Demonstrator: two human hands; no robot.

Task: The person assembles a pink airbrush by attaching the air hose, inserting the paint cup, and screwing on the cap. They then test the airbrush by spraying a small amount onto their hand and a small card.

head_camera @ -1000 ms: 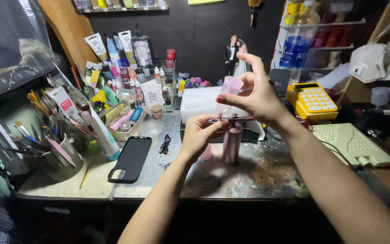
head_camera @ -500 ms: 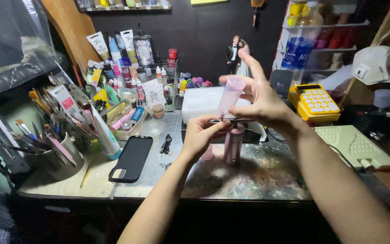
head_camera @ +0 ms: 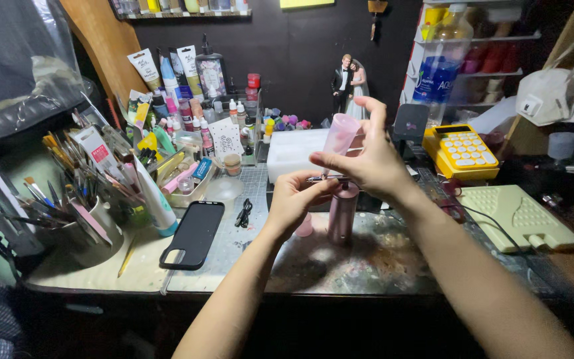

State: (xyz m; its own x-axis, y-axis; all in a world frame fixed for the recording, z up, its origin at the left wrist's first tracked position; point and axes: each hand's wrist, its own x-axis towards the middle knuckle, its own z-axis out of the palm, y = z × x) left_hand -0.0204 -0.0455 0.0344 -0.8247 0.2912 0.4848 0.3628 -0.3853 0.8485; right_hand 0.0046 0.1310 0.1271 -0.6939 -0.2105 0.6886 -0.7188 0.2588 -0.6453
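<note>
My right hand (head_camera: 367, 159) holds a small translucent pink cup (head_camera: 340, 135) between thumb and fingers, tilted over the top of a pink cordless airbrush (head_camera: 342, 211). The airbrush stands upright above the stained work mat (head_camera: 367, 259). My left hand (head_camera: 298, 198) grips the airbrush near its metal head, fingers curled around it. A small pink cap (head_camera: 305, 226) lies on the mat just below my left hand.
A black phone case (head_camera: 192, 234) lies left of centre. Paint tubes, bottles and a cup of brushes (head_camera: 68, 199) crowd the left. A white box (head_camera: 293, 154), a bride-and-groom figurine (head_camera: 348, 83), a yellow calculator (head_camera: 461, 151) and a cream palette (head_camera: 519, 216) sit behind and right.
My right hand has tipped the pink cup further over the airbrush. The left hand stays on the airbrush.
</note>
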